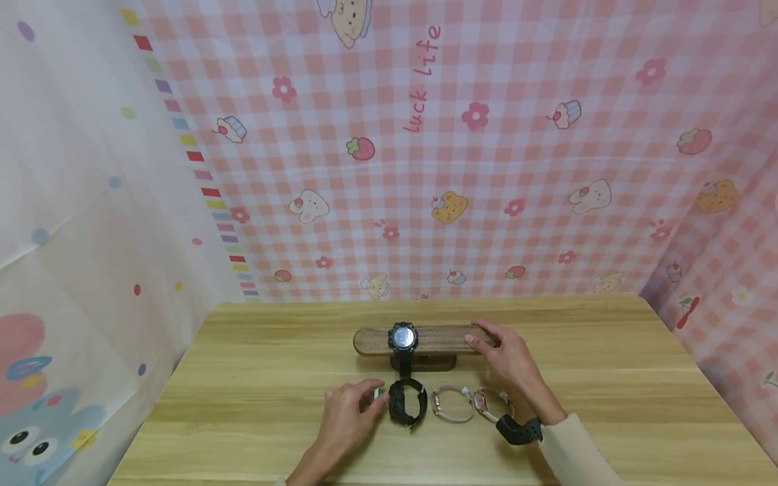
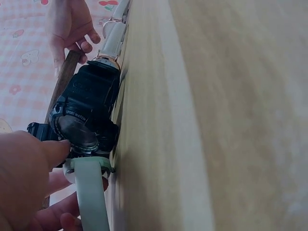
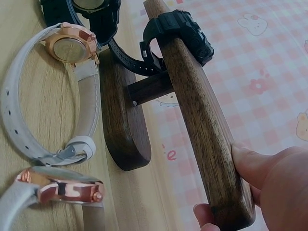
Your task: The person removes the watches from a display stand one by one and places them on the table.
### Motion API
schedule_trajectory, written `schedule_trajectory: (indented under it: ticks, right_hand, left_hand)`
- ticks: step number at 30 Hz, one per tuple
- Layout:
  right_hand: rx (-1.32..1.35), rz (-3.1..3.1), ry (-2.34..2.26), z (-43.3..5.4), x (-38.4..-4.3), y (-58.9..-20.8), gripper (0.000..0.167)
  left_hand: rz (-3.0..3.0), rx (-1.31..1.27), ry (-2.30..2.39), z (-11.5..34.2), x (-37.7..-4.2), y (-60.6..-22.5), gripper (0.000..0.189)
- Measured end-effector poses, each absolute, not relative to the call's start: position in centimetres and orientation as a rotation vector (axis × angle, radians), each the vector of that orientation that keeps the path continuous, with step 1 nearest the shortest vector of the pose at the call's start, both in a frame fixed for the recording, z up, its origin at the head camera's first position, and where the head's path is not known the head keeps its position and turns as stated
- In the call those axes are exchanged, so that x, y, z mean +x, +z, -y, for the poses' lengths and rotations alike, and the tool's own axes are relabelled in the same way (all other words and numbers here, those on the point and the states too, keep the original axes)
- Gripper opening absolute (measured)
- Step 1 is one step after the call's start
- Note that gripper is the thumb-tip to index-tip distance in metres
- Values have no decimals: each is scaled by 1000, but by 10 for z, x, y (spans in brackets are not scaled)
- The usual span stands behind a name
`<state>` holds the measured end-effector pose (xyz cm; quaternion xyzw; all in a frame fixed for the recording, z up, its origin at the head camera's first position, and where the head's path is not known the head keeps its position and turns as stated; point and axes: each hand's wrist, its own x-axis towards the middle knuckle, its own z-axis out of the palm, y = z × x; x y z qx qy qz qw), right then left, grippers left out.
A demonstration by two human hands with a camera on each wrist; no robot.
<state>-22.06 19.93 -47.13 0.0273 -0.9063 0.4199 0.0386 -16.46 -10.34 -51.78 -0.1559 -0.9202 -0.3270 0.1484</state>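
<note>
A dark wooden watch stand (image 1: 446, 337) has a raised bar, and a black digital watch (image 1: 403, 337) is looped around its left part with the strap hanging down. My right hand (image 1: 510, 354) grips the bar's right end, the thumb on its near side in the right wrist view. My left hand (image 1: 349, 415) pinches a watch with a pale mint strap (image 2: 91, 192), mostly hidden by the fingers in the head view. Just right of it, a black sports watch (image 1: 407, 403) stands on its side on the table, close to the left thumb.
Two watches with whitish straps and rose-gold cases, one in the middle (image 1: 452, 403) and one farther right (image 1: 491, 403), stand on the wooden table (image 1: 255, 378) in front of the stand. A black object (image 1: 519, 430) sits at the right wrist. Pink checked cloth (image 1: 389, 182) hangs behind.
</note>
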Motion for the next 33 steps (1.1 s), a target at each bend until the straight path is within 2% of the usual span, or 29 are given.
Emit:
schedule_trajectory:
  ticks: [9,22,33]
  right_hand:
    - [64,2780,1305,-199,-219,-471,45]
    - [77,2778,1292,-198,-222,-472,45]
    - [90,2782,1271,-199,-221,-471,46]
  left_hand:
    - [2599,-388,-1012,108,-170,-504,18]
    - [2507,-425,-1130,108,-193,-476,13]
    - [2452,-448,-1267,99,-211,-460,22]
